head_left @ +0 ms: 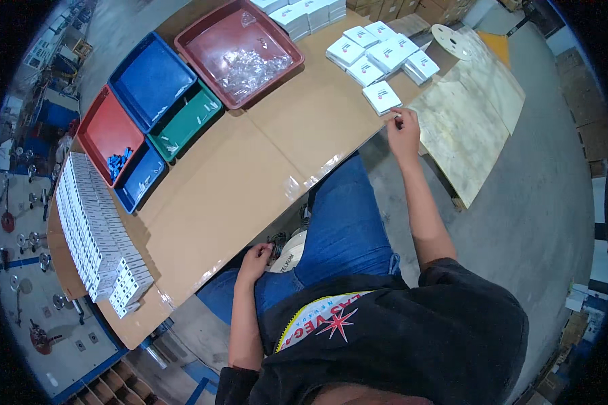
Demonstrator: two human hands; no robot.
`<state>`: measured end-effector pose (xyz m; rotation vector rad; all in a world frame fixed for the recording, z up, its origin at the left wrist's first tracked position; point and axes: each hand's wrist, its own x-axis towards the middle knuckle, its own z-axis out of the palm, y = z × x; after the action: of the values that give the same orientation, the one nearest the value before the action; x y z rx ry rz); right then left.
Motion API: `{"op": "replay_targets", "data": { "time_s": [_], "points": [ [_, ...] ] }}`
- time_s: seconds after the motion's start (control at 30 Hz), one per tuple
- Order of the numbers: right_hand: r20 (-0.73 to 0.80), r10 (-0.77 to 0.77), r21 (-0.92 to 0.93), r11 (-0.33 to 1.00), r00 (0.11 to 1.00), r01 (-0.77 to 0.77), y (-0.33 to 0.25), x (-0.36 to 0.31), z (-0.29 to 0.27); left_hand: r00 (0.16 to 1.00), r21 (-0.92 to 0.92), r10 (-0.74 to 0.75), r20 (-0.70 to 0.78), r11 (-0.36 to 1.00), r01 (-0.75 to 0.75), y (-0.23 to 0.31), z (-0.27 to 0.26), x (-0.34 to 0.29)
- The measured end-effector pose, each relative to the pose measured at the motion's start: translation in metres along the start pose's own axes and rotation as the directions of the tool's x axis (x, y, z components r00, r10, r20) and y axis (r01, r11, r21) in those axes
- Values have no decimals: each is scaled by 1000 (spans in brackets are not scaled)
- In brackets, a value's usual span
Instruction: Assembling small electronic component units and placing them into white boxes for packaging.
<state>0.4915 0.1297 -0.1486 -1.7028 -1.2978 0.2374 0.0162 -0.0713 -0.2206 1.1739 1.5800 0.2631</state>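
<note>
At the table's near right edge, my right hand [404, 137] has its fingers bent and pinched at the near corner of a flat white box [382, 98] with small print on top. The box lies flat on the cardboard-covered table [250, 169]. Just beyond it stands a cluster of similar white boxes [388, 52], some stacked. Low beside the table's front edge, my left hand [253, 263] rests over my thigh. Its fingers are loosely curved and a little apart, with nothing visible in them.
A maroon tray [206, 34] holds clear plastic pieces. Blue [152, 74], green [175, 138] and red [101, 125] trays stand left of it. Rows of white parts [91, 223] line the table's left end. A plywood board [463, 121] with a white reel [451, 42] lies at the right.
</note>
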Motion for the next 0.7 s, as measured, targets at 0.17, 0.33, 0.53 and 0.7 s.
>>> {"op": "replay_targets", "data": {
  "time_s": [0.17, 0.33, 0.53, 0.7],
  "points": [
    [-7, -89, -211, 974, 996, 85, 9, 29, -2, 990, -11, -105, 94, 994, 106, 11, 0, 8],
    [51, -92, -298, 949, 994, 103, 14, 47, 12, 978, 90, -159, 134, 985, 147, 16, 2, 18],
    [64, -75, -334, 938, 995, 92, 12, 57, 21, 976, 291, -177, 128, 947, 134, 36, 23, 24],
    [74, -117, -339, 931, 990, 135, 7, 67, 22, 988, 267, -84, 126, 963, 47, 48, 61, 42]
  ]
}}
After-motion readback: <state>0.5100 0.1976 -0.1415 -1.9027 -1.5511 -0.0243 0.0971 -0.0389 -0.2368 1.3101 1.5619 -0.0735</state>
